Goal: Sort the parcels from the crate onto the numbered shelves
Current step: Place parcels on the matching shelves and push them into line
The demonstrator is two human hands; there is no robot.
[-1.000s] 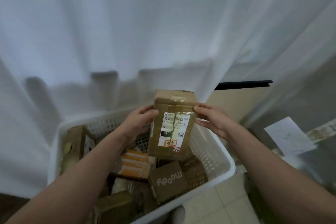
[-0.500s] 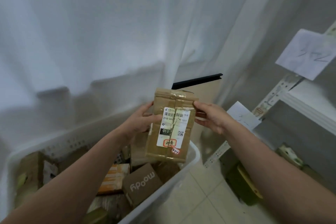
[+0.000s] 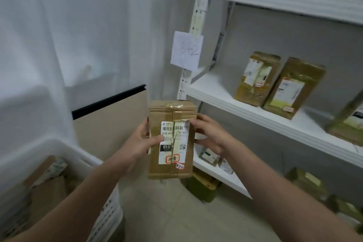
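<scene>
A taped brown cardboard parcel with a white shipping label and a handwritten "3-2-1" tag is held upright in mid-air at the centre. My left hand grips its left edge, thumb on the label. My right hand grips its right edge. The white crate with several more parcels sits at the lower left. The white shelf unit stands to the right, with a paper sign reading "3-2" on its upright.
Two brown parcels lean on the middle shelf, a third at the right edge. More parcels lie on the lower shelf and floor. A white curtain hangs at the left, with a beige board behind the crate.
The view has swung right from the crate to the shelf unit. Both hands still hold the parcel, which has moved away from over the crate toward the shelves.
</scene>
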